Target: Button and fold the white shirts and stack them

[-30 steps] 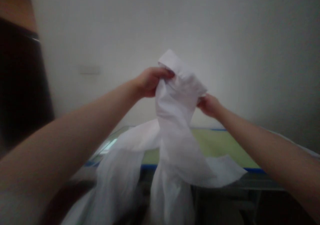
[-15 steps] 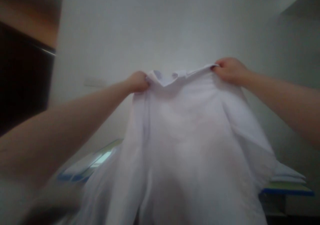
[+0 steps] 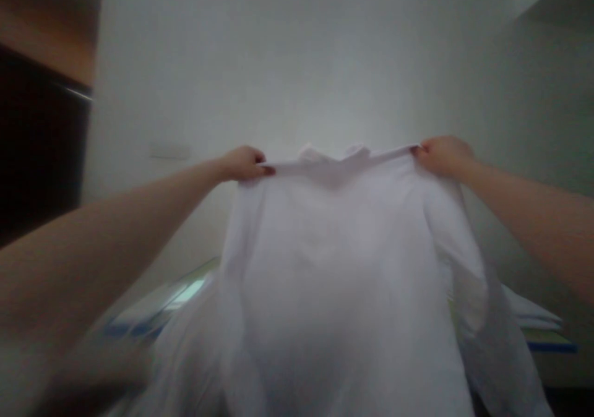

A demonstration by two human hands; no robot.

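A white long-sleeved shirt hangs spread out in front of me, its collar at the top middle. My left hand pinches it at the left shoulder, fingers closed on the cloth. At the other shoulder my right hand grips the fabric the same way. The top seam runs nearly straight between both hands. Sleeves drape down on either side, and the shirt's lower end passes out of the bottom of the view.
Behind the shirt stands a table with a blue edge, bearing folded white cloth on the right. More white cloth lies at the left, beside a bright reflection. A pale wall rises behind, with a dark opening at far left.
My hands have moved farther apart and slightly lower, pulling the shirt's shoulders straighter. The collar now sits more centred, and the right sleeve swings outward lower down.
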